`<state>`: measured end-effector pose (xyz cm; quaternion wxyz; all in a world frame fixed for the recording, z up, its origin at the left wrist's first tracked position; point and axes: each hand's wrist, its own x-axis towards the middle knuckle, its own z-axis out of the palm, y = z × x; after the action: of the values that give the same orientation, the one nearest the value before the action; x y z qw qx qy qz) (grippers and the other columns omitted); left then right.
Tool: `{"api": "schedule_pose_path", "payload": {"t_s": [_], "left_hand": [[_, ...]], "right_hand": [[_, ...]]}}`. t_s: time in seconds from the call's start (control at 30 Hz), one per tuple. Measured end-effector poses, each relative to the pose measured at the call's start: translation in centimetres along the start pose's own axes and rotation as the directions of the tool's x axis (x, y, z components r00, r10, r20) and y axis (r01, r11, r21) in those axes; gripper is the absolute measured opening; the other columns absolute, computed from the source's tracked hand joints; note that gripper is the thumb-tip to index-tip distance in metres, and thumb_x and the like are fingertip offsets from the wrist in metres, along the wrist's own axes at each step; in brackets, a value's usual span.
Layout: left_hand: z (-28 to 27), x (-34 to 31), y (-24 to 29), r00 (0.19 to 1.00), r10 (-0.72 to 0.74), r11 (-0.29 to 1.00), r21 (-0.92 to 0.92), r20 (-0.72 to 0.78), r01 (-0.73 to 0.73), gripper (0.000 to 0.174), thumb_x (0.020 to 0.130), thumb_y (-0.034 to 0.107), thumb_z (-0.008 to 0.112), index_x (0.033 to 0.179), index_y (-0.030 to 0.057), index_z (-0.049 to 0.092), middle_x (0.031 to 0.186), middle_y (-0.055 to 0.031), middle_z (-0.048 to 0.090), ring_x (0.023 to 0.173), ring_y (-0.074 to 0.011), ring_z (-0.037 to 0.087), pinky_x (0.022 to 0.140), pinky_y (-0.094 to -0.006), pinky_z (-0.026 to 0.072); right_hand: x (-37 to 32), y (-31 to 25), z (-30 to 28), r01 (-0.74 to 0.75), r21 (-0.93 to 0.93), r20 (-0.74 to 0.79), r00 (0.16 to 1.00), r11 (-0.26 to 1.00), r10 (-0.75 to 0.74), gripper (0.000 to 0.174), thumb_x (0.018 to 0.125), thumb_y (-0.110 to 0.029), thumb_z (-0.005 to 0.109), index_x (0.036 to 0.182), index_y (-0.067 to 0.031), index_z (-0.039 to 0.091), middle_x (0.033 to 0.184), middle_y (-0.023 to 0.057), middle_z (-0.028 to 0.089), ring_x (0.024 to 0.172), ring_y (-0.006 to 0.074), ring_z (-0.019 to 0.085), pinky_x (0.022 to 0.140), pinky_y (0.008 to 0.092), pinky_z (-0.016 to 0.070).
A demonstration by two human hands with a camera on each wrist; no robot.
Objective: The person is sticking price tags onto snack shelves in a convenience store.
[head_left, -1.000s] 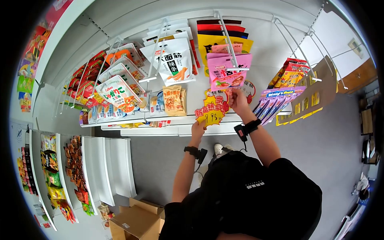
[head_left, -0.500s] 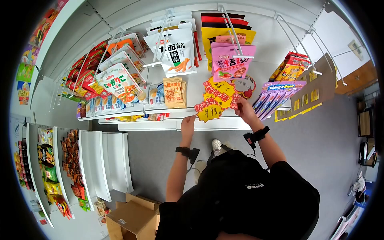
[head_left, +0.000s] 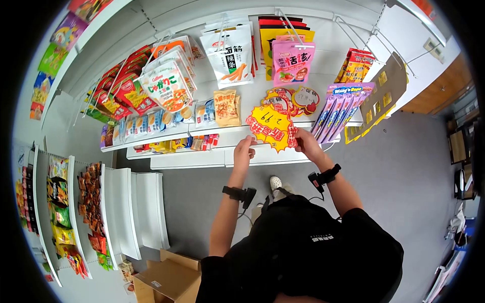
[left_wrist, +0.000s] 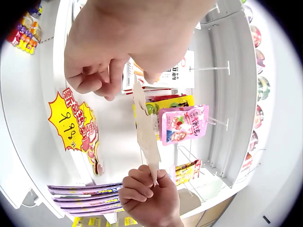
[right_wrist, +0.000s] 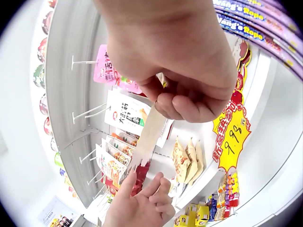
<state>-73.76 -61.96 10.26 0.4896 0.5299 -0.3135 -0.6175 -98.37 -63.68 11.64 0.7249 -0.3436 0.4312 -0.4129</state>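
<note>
A yellow and red starburst price card [head_left: 270, 126], its 2.99 upside down in the head view, is held up in front of the shelf edge. My right hand [head_left: 309, 144] pinches its right end between thumb and fingers. Close by the card's left end is my left hand [head_left: 243, 150], fingers loosely bent and gripping nothing. Both wrist views catch the card nearly edge-on, spanning the space between the hands. Behind it, a price card marked 9.98 [left_wrist: 71, 125] is at the shelf front, mostly hidden in the head view. More round promotion cards [head_left: 305, 98] lie on the shelf.
Snack bags hang from hooks above, including a pink candy bag [head_left: 293, 63] and a white bag [head_left: 230, 58]. Purple Wang's Rope packs [head_left: 341, 108] stand right of the cards, brown bread bags [head_left: 227, 108] left. An open cardboard box [head_left: 169, 275] sits on the floor.
My left hand has come away from the 9.98 card, which stays at the shelf front. My right hand has brought the 2.99 card forward, toward the body.
</note>
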Motion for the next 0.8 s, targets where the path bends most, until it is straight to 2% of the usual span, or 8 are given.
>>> {"api": "schedule_pose_path", "payload": {"t_s": [0.17, 0.27, 0.5, 0.6, 0.7, 0.8], "left_hand": [[-1.0, -3.9, -0.8, 0.999, 0.007, 0.999, -0.054, 0.040, -0.005, 0.034, 0.092, 0.038, 0.056, 0.098, 0.0053, 0.062, 0.086, -0.0010, 0.062, 0.060, -0.0048, 0.047, 0.055, -0.0186, 0.0359], [-1.7, -5.7, -1.8, 0.996, 0.031, 0.993, -0.114, 0.088, -0.021, 0.022, 0.093, 0.030, 0.057, 0.093, 0.0082, 0.060, 0.082, 0.0024, 0.061, 0.061, -0.0042, 0.045, 0.055, -0.0189, 0.0353], [-3.4, -8.8, -3.4, 0.997, 0.040, 0.990, -0.140, 0.072, -0.030, 0.017, 0.091, 0.025, 0.060, 0.091, 0.0081, 0.062, 0.077, 0.0048, 0.057, 0.063, -0.0033, 0.045, 0.057, -0.0183, 0.0360], [-3.5, -9.5, -4.2, 0.993, 0.047, 0.985, -0.170, 0.107, -0.028, 0.016, 0.091, 0.024, 0.061, 0.092, 0.0085, 0.062, 0.077, 0.0049, 0.058, 0.064, -0.0031, 0.045, 0.059, -0.0183, 0.0365], [-3.2, -10.4, -4.6, 0.988, 0.049, 0.985, -0.172, 0.147, -0.023, 0.016, 0.091, 0.025, 0.060, 0.092, 0.0090, 0.063, 0.077, 0.0053, 0.058, 0.065, -0.0027, 0.046, 0.060, -0.0188, 0.0371], [-2.5, -11.7, -4.8, 0.986, 0.054, 0.992, -0.124, 0.157, -0.034, 0.016, 0.090, 0.025, 0.060, 0.090, 0.0087, 0.062, 0.076, 0.0056, 0.056, 0.065, -0.0027, 0.045, 0.060, -0.0193, 0.0356]], "right_hand": [[-4.0, 1.5, 2.9, -0.010, -0.118, -0.001, 1.000, 0.993, 0.010, 0.012, 0.085, -0.018, 0.046, 0.081, -0.0077, 0.051, 0.061, -0.0004, 0.047, 0.048, 0.0084, 0.038, 0.045, 0.0221, 0.0306], [-5.9, 3.1, 3.7, 0.000, -0.183, -0.013, 1.000, 0.983, -0.003, 0.014, 0.085, -0.018, 0.046, 0.081, -0.0060, 0.053, 0.061, 0.0009, 0.048, 0.047, 0.0088, 0.039, 0.045, 0.0230, 0.0307], [-9.6, 4.8, 5.3, -0.011, -0.273, -0.005, 1.000, 0.962, 0.010, 0.016, 0.087, -0.017, 0.049, 0.078, -0.0053, 0.054, 0.061, 0.0013, 0.050, 0.051, 0.0098, 0.043, 0.050, 0.0239, 0.0347], [-10.5, 5.6, 4.7, -0.019, -0.321, -0.012, 1.000, 0.947, 0.016, 0.018, 0.089, -0.022, 0.050, 0.083, -0.0064, 0.056, 0.067, 0.0000, 0.053, 0.055, 0.0078, 0.046, 0.053, 0.0222, 0.0371], [-11.7, 5.9, 5.0, -0.042, -0.264, -0.095, 0.995, 0.964, 0.018, 0.020, 0.091, -0.025, 0.052, 0.086, -0.0066, 0.059, 0.074, -0.0018, 0.055, 0.061, 0.0061, 0.048, 0.057, 0.0224, 0.0399], [-12.7, 5.6, 4.7, -0.011, -0.230, -0.074, 0.997, 0.973, -0.006, 0.021, 0.093, -0.026, 0.052, 0.090, -0.0072, 0.060, 0.078, -0.0039, 0.054, 0.064, 0.0050, 0.048, 0.060, 0.0222, 0.0409]]}}
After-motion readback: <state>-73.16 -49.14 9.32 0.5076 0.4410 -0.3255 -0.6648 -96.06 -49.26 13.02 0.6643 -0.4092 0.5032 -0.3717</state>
